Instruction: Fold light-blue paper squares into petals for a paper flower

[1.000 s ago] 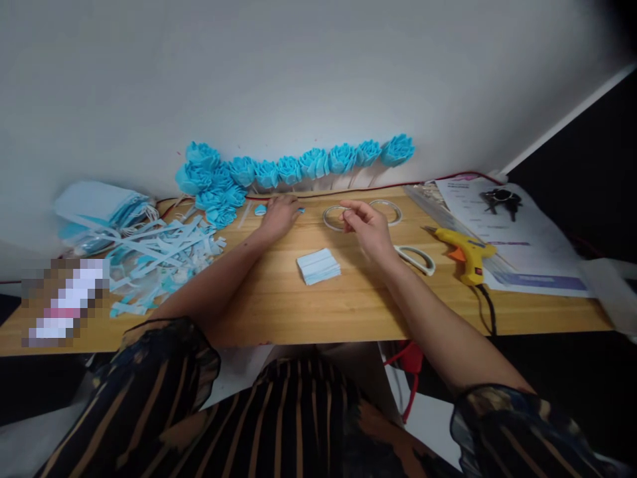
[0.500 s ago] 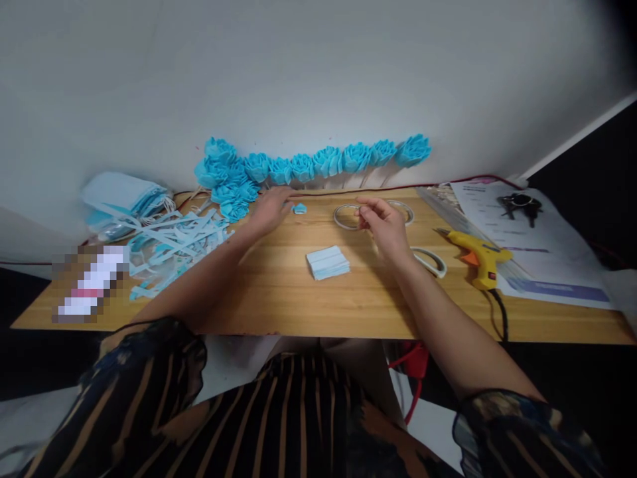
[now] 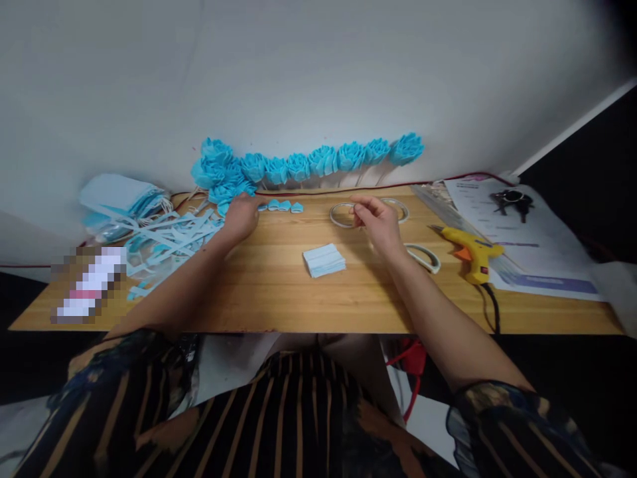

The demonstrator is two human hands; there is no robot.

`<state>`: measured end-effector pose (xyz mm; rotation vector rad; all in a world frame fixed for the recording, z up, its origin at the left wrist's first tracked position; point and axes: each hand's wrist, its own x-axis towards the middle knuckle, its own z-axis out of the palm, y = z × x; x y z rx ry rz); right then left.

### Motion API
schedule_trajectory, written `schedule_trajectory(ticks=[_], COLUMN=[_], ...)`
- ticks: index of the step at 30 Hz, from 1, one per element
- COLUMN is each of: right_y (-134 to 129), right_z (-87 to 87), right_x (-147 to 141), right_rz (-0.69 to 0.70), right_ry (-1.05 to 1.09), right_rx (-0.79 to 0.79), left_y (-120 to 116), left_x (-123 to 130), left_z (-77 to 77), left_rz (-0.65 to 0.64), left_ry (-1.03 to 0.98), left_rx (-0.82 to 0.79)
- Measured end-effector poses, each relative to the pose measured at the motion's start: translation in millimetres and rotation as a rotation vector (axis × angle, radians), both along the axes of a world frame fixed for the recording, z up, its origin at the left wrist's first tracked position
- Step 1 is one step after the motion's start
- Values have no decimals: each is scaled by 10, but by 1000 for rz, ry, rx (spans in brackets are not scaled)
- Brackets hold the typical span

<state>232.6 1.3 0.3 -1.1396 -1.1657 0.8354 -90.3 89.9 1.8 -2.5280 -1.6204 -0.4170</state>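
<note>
My left hand (image 3: 242, 216) is at the left end of a short row of small folded light-blue fabric pieces (image 3: 279, 206). Its back faces me and most of its fingers are hidden, so what it may hold does not show. My right hand (image 3: 378, 218) hovers over the tape rolls, thumb and forefinger pinched together. Whatever is between those fingertips is too small to make out. A neat stack of pale-blue fabric squares (image 3: 324, 259) lies between my forearms. One tape roll (image 3: 341, 214) shows just left of my right fingers, partly behind them.
Blue fabric flowers (image 3: 322, 160) line the wall. At left are cut strips (image 3: 172, 236) and a pile of face masks (image 3: 122, 196). Another tape roll (image 3: 423, 257), a yellow glue gun (image 3: 472, 251), a printed sheet (image 3: 537, 245) and keys (image 3: 515, 202) lie at right.
My left hand has moved left along the row, uncovering more of the folded blue pieces. My right hand keeps its pinch in nearly the same place. The view has shifted slightly.
</note>
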Motion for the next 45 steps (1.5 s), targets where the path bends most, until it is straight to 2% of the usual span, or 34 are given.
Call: schedule_trajectory(ticks=[5, 9, 13, 17, 20, 25, 27, 31, 34, 37, 41, 43, 45], right_y=[34, 49, 42, 15, -22, -88, -111, -146, -144, -108, -60, -45, -25], right_z=[-39, -63, -62, -38, -5, 38, 46, 48, 36, 36, 126, 204, 280], right_x=[37, 72, 117, 154, 144, 64, 25, -61, -118, -98, 178, 396, 598], right_rz=[-19, -45, -93, -121, -80, 3, 19, 60, 59, 18, -61, -149, -244], right_ry=[-88, -259, -435, -755, -1059, -1367, -1431, -1501, -1516, -1495, -1356, -1251, -1238], right_rx=[18, 41, 82, 17, -38, -138, -144, -74, -21, -34, -57, -92, -158], left_y=[27, 49, 78, 122, 137, -6, -128, -379, -489, -527, -542, -547, -547], left_x=[55, 119, 182, 194, 197, 391, 536, 753, 784, 770, 776, 784, 787], left_z=[-12, -15, -64, -169, -216, -120, -78, -136, -246, -298, -269, -255, -254], left_rz=[-22, -67, -57, -84, -96, -136, -213, -339, -389, -390, -386, -390, -400], left_ry=[-28, -58, -96, -122, -129, -228, -253, -272, -257, -236, -230, -235, -245], left_rx=[-21, -8, -40, -45, -39, 65, 48, -1, -30, -69, -102, -108, -111])
